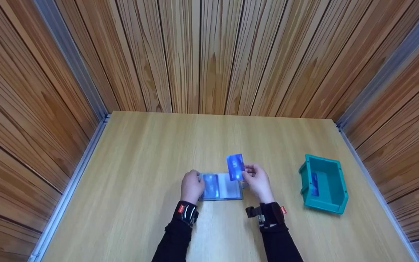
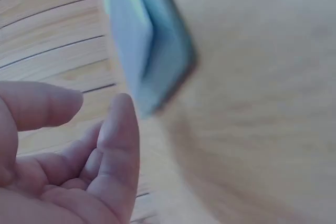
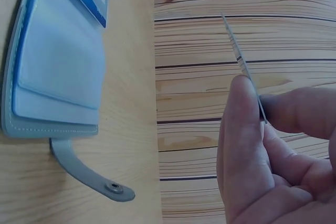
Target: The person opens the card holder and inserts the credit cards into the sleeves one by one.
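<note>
A card holder (image 1: 230,191) with clear plastic sleeves lies spread on the table, a blue card (image 1: 211,185) in its left side. In the right wrist view, a strap with a snap (image 3: 89,174) sticks out from the holder's edge. My right hand (image 1: 260,182) pinches another blue card (image 1: 235,167) between thumb and fingers, raised over the holder's right side. That card (image 3: 242,64) appears edge-on in the right wrist view. At the holder's left edge is my left hand (image 1: 192,186); its thumb and forefinger stand apart in the left wrist view, with nothing between them.
A green bin (image 1: 331,185) stands on the table to the right, with a dark blue card (image 1: 315,183) inside against its left wall. Wood-panelled walls (image 1: 213,58) and metal rails (image 1: 75,189) border the wooden table (image 1: 140,163).
</note>
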A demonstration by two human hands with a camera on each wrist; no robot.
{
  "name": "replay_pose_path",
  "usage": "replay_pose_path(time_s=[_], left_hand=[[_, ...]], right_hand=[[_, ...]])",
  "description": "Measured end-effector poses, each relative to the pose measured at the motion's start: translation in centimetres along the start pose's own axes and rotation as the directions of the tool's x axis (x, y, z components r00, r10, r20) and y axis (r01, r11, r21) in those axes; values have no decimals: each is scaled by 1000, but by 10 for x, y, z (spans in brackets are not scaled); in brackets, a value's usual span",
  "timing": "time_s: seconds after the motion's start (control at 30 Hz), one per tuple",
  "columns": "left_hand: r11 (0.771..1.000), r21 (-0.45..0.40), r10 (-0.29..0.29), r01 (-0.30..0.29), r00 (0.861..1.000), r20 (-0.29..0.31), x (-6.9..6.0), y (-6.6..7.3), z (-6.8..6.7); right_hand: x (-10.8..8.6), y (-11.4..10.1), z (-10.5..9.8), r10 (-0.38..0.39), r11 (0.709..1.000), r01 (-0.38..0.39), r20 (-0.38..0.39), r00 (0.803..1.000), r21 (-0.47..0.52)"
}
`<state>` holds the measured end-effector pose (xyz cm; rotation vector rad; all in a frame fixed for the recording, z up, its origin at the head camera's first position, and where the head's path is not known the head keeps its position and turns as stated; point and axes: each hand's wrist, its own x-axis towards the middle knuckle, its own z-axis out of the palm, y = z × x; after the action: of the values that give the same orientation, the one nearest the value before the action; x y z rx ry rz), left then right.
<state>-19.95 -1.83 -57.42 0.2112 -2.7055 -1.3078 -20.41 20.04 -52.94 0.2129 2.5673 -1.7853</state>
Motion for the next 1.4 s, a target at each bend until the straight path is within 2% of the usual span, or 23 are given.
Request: replay_pose_path(time_s=[0.17,0.37,0.53,0.63,0.7,0.87,1.13,1.4], left_hand=[[994,-96,48,-53,998,-51,-3,15,-1],[964,-239,97,-118,991,-95,-6,28,-2],[920,-385,61,-76,997,-52,-10,36,-3],[897,-440,43,-48,999,-21,-12,40,-4],[890,-454,42,-42,999,-10,-12,41,-4],[890,-453,59,-58,998,-11,-13,42,-2],[919,-381,95,-104,995,-41,-13,42,1],[901,-416,106,-124,992,-66,-14,41,3]], right_hand=[[-4,0,7,-33,999,33,19,999,31],[-7,1,14,-128,985,122,46,991,119],[-11,-1,17,-115,984,105,63,991,144],[-13,-3,19,-105,982,91,78,991,167],[-14,-4,21,-106,979,89,85,991,182],[-16,-5,25,-117,974,95,98,988,208],[-18,-4,31,-111,971,83,117,987,224],[-22,-6,33,-129,970,98,129,983,224]])
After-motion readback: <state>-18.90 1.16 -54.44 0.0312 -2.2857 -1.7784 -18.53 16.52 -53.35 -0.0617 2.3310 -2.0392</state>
